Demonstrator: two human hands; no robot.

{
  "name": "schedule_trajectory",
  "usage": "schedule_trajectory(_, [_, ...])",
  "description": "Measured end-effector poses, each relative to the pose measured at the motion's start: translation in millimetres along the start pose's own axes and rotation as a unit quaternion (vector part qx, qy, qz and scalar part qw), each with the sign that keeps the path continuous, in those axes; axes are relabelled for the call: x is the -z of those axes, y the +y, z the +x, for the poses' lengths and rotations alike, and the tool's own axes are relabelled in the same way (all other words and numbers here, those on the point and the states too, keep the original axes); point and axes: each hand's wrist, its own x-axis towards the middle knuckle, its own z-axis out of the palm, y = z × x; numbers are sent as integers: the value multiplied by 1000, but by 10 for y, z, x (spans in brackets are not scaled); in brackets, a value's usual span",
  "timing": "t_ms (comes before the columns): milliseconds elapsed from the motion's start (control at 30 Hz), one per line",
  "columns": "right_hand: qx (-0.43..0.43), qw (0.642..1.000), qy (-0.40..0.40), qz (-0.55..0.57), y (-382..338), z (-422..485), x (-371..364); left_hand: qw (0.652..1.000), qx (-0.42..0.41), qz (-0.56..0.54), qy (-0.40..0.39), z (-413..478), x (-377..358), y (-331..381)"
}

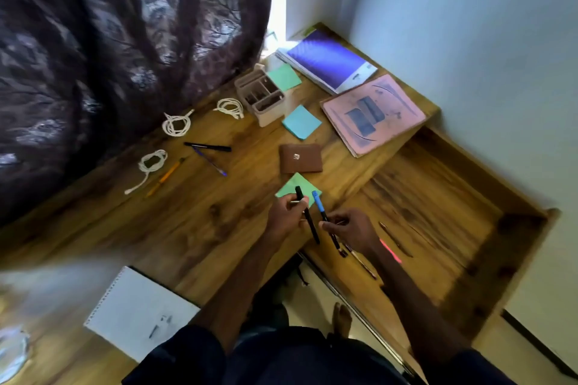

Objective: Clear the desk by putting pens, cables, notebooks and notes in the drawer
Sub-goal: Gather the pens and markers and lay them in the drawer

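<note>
Drawer (438, 212) holding pens (394, 238), left hand (286, 217) gripping black pen (313, 231), right hand (352, 230) gripping blue-capped pen (318, 201)

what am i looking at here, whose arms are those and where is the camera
No machine here: a person wears one camera on the head, looking down at their own arms. The left hand grips a slim black pen; the right hand grips a black pen with a blue cap. Under them is a wooden desk with coiled white cables, a green square sticky note, a brown leather wallet, a pink notebook and a purple-covered notebook. At the right the wooden drawer stands open, a few pens already inside.
</note>
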Motion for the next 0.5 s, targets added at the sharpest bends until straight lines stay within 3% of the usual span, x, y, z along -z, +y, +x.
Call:
schedule_trajectory(167, [-23, 996, 69, 56, 713, -404, 531, 998, 42, 36, -34, -108, -766, -234])
schedule_trajectory(300, [-72, 991, 114, -6, 1587, -734, 940, 994, 71, 49, -70, -419, -1431, -420])
schedule_trajectory(500, [-151, 981, 67, -102, 2585, -1046, 1137, 989, 131, 37, -52, -763, -2124, -694])
